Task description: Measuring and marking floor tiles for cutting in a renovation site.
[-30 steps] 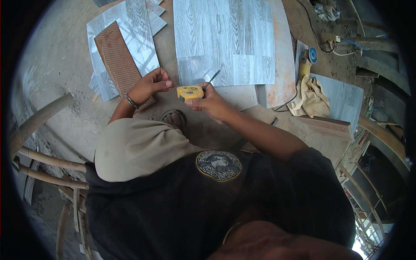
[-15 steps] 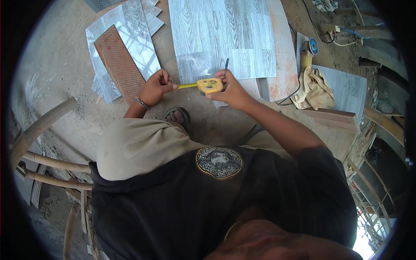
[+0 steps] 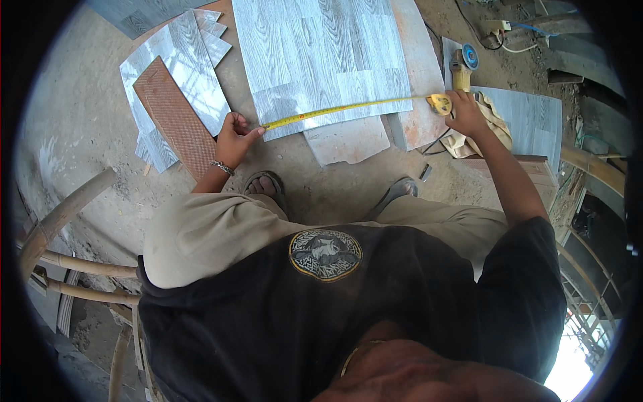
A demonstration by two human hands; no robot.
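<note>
A yellow tape measure blade stretches across the near edge of a large grey wood-grain tile. My left hand pinches the blade's end against the tile's near left corner. My right hand grips the yellow tape measure case just past the tile's right side, over a reddish slab.
Cut grey tile pieces and a brown-backed tile lie to the left. An angle grinder and a tan cloth sit at right beside another grey tile. Bamboo poles stand at lower left. My sandalled feet rest on concrete.
The tape has been drawn out: my right hand carried the case far to the right, while my left hand stayed holding the blade's end at the tile's left corner.
</note>
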